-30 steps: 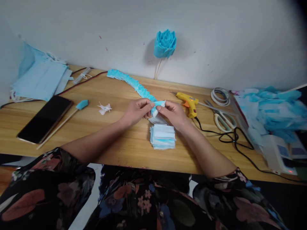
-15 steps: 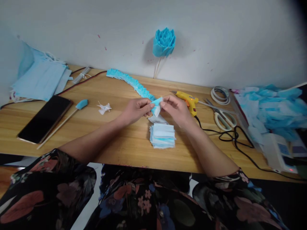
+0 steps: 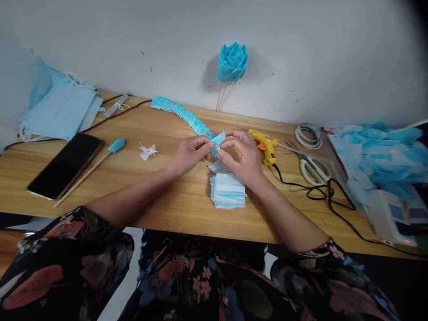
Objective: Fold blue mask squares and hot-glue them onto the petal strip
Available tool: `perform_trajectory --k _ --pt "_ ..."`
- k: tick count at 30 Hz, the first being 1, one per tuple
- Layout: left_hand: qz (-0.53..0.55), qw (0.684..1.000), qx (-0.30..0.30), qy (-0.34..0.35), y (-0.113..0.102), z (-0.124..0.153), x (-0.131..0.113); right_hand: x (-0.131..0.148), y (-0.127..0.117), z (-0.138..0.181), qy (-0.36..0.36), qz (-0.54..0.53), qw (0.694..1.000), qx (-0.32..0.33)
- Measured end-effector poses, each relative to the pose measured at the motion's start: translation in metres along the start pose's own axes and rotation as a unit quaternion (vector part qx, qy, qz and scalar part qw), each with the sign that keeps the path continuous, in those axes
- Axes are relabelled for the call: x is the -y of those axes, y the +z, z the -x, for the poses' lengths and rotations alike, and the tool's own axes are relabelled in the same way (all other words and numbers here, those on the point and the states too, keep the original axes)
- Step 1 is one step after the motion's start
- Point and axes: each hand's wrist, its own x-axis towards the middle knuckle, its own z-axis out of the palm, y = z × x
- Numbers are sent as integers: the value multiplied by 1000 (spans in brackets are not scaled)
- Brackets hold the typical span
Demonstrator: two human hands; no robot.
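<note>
Between my two hands is a small piece of folded blue mask fabric [image 3: 218, 138]. My left hand [image 3: 192, 153] pinches its left side between thumb and fingers. At its right side, the thumb and fingers of my right hand [image 3: 243, 156] press on its lower edge. Just below them, a stack of cut mask-fabric squares [image 3: 228, 191] lies on the table, with a pale loose piece [image 3: 219, 167] above it. A curved row of folded blue petals [image 3: 180, 112] runs from the back left down to my fingers.
A yellow glue gun [image 3: 264, 145], scissors [image 3: 314, 169] and tape rolls [image 3: 308, 136] lie right. Blue scraps [image 3: 384, 156] pile at far right. A blue fabric flower [image 3: 232, 62] stands behind. Leftward are a phone [image 3: 65, 167], a blue-tipped stick [image 3: 88, 174] and face masks [image 3: 58, 109].
The folded piece has turned in my fingers, and its white flap no longer hangs down. My right fingers have shifted from its upper corner to its lower edge. The view has shifted slightly.
</note>
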Motion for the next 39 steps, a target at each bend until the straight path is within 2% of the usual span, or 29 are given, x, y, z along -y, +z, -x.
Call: perform_trajectory --k 13,17,19,22,26,30,39 --pt "-23 1000 14 -7 0 2 -3 6 -3 -2 78 -7 997 9" --pt "-23 1000 7 -11 1 2 -4 2 -3 -2 112 -66 991 14" --pt "-19 1000 1 -17 1 2 -5 -1 -3 -2 160 -147 976 17" --pt "-20 1000 2 -24 1 2 -5 -3 -3 -2 240 -264 933 34" --pt "-34 999 12 -17 2 3 -5 0 -2 -3 292 -315 898 94" --pt "-50 998 22 -18 2 4 -5 4 -2 -2 299 -294 902 104" --pt "-11 999 42 -29 3 3 -4 2 -3 -2 289 -277 910 110"
